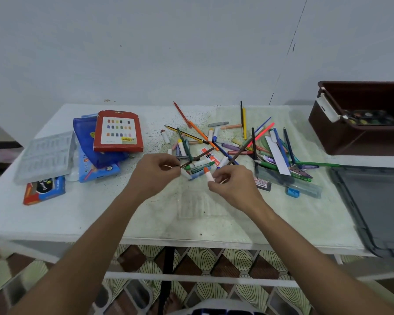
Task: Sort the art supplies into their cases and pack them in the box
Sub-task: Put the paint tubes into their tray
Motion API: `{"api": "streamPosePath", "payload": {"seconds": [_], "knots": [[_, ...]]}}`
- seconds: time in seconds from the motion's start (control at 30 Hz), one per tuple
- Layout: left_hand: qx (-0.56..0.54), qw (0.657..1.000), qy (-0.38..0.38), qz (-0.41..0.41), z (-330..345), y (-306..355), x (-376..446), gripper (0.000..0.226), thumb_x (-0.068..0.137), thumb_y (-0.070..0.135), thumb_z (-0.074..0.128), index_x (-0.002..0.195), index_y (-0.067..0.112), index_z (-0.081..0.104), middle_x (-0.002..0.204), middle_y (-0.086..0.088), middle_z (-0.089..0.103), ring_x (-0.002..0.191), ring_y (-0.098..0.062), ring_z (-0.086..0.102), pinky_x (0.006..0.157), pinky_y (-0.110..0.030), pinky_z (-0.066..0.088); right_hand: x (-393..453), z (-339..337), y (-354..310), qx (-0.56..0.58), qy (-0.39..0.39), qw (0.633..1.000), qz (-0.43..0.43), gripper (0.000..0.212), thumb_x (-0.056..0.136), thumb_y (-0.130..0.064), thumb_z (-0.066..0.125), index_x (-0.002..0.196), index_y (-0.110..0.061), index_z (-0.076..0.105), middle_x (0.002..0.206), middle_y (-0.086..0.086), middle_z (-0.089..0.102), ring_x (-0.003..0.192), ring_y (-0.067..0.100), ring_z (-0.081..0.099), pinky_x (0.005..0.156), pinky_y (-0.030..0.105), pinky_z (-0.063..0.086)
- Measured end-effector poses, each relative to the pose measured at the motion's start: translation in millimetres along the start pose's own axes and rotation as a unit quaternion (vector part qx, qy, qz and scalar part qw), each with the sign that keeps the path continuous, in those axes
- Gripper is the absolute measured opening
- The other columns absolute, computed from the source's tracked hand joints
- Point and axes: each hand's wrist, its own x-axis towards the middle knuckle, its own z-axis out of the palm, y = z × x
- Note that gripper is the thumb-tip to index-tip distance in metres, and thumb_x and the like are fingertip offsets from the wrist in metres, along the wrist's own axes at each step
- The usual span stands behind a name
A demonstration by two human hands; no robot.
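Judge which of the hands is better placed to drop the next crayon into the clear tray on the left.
Left, probably. The left hand is nearer the clear tray, though it pinches a thin stick. The right hand holds an orange-tipped crayon but would have to cross over.

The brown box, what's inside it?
Inside the brown box lies a paint palette with round colour pans. The box's front wall hides the bottom, so anything else in there cannot be seen.
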Motion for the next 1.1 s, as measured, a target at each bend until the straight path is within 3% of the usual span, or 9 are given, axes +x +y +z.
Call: {"api": "streamPosePath", "payload": {"seconds": [0.17,0.3,0.47,0.53,0.6,0.77,0.87,0.97,1.1], "knots": [[-0.026,0.998,-0.052,-0.024,-10.5,0.4,-21.0,0.018,0.092,0.016,0.061,0.104,0.022,0.072,0.083,0.005,0.073,0.070,-0.008,0.070,0.067,-0.027,0.060,-26.0,12.1,-1.7,0.018,-0.083,0.996,-0.001,0.023,0.075,-0.019,0.077,0.098,-0.017,0.073,0.078,0.001,0.069,0.060,0.009,0.059,0.056,0.022,0.050],[0.036,0.990,-0.132,-0.038,-0.2,-9.7,-27.9,0.022,0.091,0.026,0.064,0.112,0.022,0.068,0.082,0.003,0.073,0.063,-0.015,0.070,0.070,-0.036,0.060,-31.8,26.1,-1.8,0.015,-0.100,0.995,0.001,0.025,0.077,-0.019,0.075,0.102,-0.016,0.073,0.077,0.004,0.068,0.055,0.006,0.055,0.050,0.014,0.044],[0.032,0.989,-0.125,-0.077,10.8,-9.1,-26.7,0.019,0.084,0.032,0.072,0.087,0.015,0.065,0.065,-0.001,0.071,0.055,-0.020,0.068,0.064,-0.038,0.060,-31.7,35.1,-2.0,0.012,-0.082,0.997,0.004,0.024,0.078,-0.019,0.074,0.102,-0.016,0.073,0.070,-0.003,0.064,0.049,0.004,0.053,0.045,0.011,0.042],[0.056,0.988,-0.125,-0.066,14.8,-8.9,-26.5,0.019,0.084,0.033,0.072,0.081,0.014,0.067,0.060,-0.001,0.069,0.052,-0.017,0.067,0.058,-0.031,0.058,-31.3,38.9,-0.7,0.011,-0.078,0.997,0.005,0.025,0.078,-0.019,0.074,0.102,-0.015,0.073,0.068,-0.004,0.063,0.050,0.004,0.054,0.044,0.011,0.041],[0.080,0.989,-0.113,-0.057,17.8,-9.8,-26.5,0.019,0.086,0.033,0.070,0.079,0.015,0.068,0.058,0.001,0.068,0.048,-0.012,0.065,0.052,-0.025,0.054,-31.7,42.0,0.4,0.009,-0.073,0.997,-0.003,0.024,0.078,-0.019,0.074,0.102,-0.015,0.073,0.068,-0.003,0.063,0.052,0.004,0.053,0.045,0.010,0.041],[0.079,0.991,-0.088,-0.060,16.9,-14.8,-30.4,0.019,0.088,0.037,0.066,0.082,0.020,0.069,0.063,-0.001,0.069,0.053,-0.017,0.067,0.055,-0.033,0.059,-32.5,42.3,3.4,0.013,-0.078,0.996,-0.038,0.016,0.088,-0.024,0.067,0.098,-0.014,0.074,0.078,0.005,0.070,0.066,0.016,0.062,0.056,0.019,0.044],[0.060,0.991,-0.112,-0.034,11.3,-24.7,-39.0,0.008,0.086,0.033,0.068,0.091,0.026,0.070,0.076,0.004,0.069,0.060,-0.013,0.067,0.059,-0.034,0.059,-27.8,38.9,12.8,0.005,-0.108,0.993,-0.040,0.021,0.090,-0.021,0.063,0.109,-0.015,0.072,0.082,-0.002,0.070,0.064,0.005,0.058,0.055,0.011,0.041],[0.074,0.985,-0.154,-0.026,7.2,-32.2,-46.1,0.021,0.079,0.037,0.074,0.099,0.034,0.068,0.087,0.009,0.067,0.067,-0.005,0.062,0.067,-0.031,0.057,-22.5,34.3,18.1,-0.004,-0.158,0.987,-0.038,0.026,0.091,-0.022,0.064,0.116,-0.018,0.069,0.084,-0.006,0.066,0.065,0.000,0.054,0.059,0.012,0.039],[0.111,0.981,-0.154,-0.033,15.6,-28.4,-51.9,0.049,0.065,0.056,0.080,0.106,0.037,0.063,0.090,0.013,0.062,0.074,-0.003,0.061,0.062,-0.017,0.044,-18.8,35.5,15.0,-0.007,-0.197,0.979,-0.051,0.030,0.091,-0.022,0.064,0.121,-0.020,0.067,0.082,-0.006,0.066,0.065,0.001,0.054,0.065,0.015,0.043]]}}
